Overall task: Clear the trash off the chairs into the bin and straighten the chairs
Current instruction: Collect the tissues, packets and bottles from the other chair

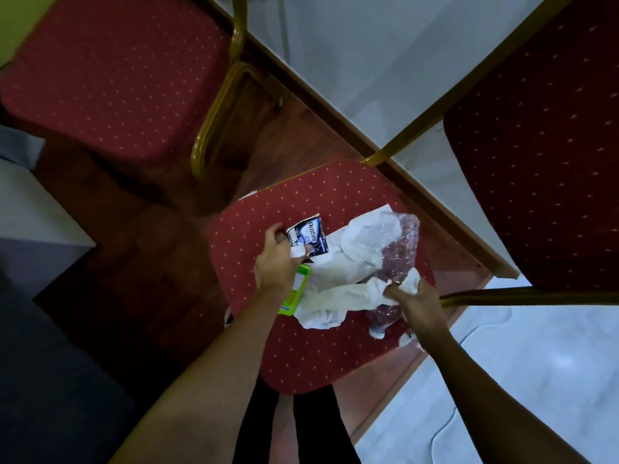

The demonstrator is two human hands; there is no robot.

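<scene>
Your left hand [275,259] pinches the gum wrapper [310,236] mid-seat, your right hand [413,301] clamps crumpled tissue [410,279] near the chair seat [301,356]'s right edge (bin unseen); the loose plastic bottle [398,249] may roll off.

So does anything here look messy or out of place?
Yes: trash litters the near chair's seat: crumpled white paper, a gum wrapper, a green box, a clear plastic bottle. Both hands, left and right, are gathering it.
</scene>
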